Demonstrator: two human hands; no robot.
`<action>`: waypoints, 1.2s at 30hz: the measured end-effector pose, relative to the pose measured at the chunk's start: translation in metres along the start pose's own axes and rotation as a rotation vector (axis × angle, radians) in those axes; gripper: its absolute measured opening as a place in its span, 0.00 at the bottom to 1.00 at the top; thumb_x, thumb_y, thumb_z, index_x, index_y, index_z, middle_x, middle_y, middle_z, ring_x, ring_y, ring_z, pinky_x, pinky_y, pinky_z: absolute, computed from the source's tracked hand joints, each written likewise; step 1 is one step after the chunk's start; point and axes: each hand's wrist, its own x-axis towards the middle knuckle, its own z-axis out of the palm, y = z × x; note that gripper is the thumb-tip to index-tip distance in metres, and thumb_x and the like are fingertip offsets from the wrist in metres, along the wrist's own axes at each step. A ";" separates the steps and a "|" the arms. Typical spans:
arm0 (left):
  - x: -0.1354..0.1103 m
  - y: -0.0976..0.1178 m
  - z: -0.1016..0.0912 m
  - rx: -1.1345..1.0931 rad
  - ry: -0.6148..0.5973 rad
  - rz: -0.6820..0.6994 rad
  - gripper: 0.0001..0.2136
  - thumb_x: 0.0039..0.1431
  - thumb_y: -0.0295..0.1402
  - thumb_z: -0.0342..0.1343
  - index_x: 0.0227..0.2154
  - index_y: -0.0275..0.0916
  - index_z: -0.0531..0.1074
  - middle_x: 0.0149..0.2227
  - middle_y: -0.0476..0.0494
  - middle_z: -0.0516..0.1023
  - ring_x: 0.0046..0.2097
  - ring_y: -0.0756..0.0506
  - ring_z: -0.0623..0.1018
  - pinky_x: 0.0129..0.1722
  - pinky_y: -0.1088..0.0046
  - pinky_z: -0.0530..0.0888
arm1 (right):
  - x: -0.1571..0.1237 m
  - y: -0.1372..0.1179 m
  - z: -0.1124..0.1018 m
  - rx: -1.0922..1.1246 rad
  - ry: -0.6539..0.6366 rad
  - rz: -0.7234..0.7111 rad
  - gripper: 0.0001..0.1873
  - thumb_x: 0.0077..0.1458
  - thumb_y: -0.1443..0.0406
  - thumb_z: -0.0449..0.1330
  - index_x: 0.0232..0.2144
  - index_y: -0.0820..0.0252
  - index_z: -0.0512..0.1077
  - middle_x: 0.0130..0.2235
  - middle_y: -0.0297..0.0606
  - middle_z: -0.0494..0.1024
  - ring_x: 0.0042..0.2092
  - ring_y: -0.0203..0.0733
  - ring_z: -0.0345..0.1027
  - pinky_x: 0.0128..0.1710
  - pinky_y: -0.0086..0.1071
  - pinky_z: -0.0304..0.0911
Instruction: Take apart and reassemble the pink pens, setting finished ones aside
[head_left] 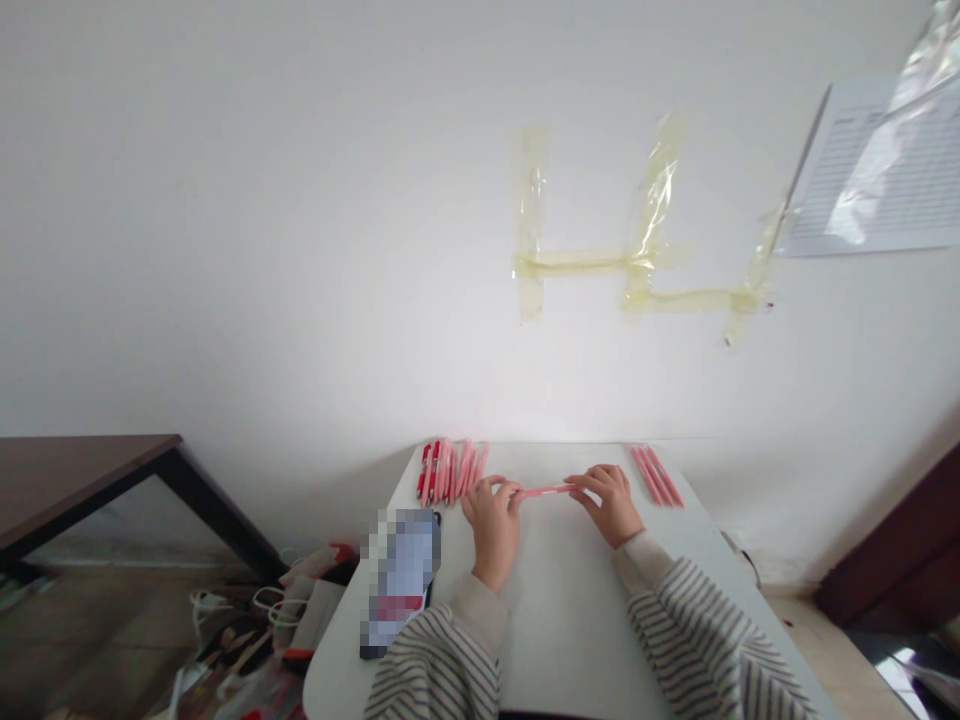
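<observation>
A pink pen (546,490) is held level above the small white table (562,610), one end in each hand. My left hand (493,525) pinches its left end and my right hand (611,500) pinches its right end. Both hands have their fingers curled. A row of several pink and red pens (450,470) lies at the table's far left, just beyond my left hand. A smaller group of pink pens (657,476) lies at the far right, beside my right hand. Striped sleeves cover both forearms.
A phone (401,580) lies on the table's left edge. A dark wooden table (82,480) stands to the left, with bags and cords (285,620) on the floor below. The white wall behind carries strips of yellowed tape (637,270) and a sheet of paper (877,180).
</observation>
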 end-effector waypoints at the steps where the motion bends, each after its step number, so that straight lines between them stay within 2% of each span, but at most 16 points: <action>1: 0.000 0.000 0.000 -0.004 0.003 0.000 0.07 0.62 0.34 0.58 0.37 0.49 0.81 0.48 0.44 0.76 0.55 0.38 0.69 0.56 0.54 0.61 | 0.000 0.000 0.000 0.001 0.002 0.005 0.13 0.66 0.54 0.57 0.47 0.42 0.80 0.38 0.38 0.79 0.48 0.48 0.67 0.56 0.46 0.58; 8: 0.000 0.000 0.000 -0.006 0.006 0.009 0.06 0.62 0.34 0.58 0.38 0.49 0.81 0.48 0.44 0.76 0.54 0.39 0.70 0.56 0.55 0.62 | -0.001 -0.002 0.003 0.015 -0.001 0.027 0.15 0.66 0.53 0.56 0.43 0.47 0.81 0.39 0.40 0.80 0.47 0.48 0.67 0.54 0.45 0.60; 15: 0.000 0.000 -0.001 0.000 -0.001 -0.002 0.06 0.62 0.33 0.58 0.37 0.48 0.81 0.48 0.44 0.76 0.54 0.39 0.70 0.57 0.54 0.62 | 0.000 -0.001 0.000 0.005 -0.025 0.020 0.15 0.64 0.53 0.58 0.49 0.47 0.77 0.43 0.39 0.81 0.49 0.49 0.68 0.58 0.50 0.57; 25: 0.000 -0.001 0.002 0.008 0.003 0.004 0.06 0.63 0.34 0.57 0.35 0.45 0.80 0.49 0.43 0.76 0.55 0.38 0.69 0.58 0.51 0.61 | -0.001 -0.005 -0.001 -0.011 -0.050 0.051 0.11 0.63 0.56 0.60 0.46 0.43 0.78 0.42 0.38 0.81 0.51 0.51 0.67 0.63 0.62 0.48; 36: 0.000 -0.003 0.004 0.033 0.024 0.020 0.05 0.61 0.32 0.59 0.34 0.44 0.80 0.49 0.43 0.77 0.55 0.39 0.70 0.58 0.51 0.61 | -0.001 -0.005 -0.001 -0.005 -0.052 0.062 0.12 0.64 0.56 0.58 0.47 0.43 0.79 0.43 0.39 0.81 0.52 0.52 0.67 0.63 0.62 0.49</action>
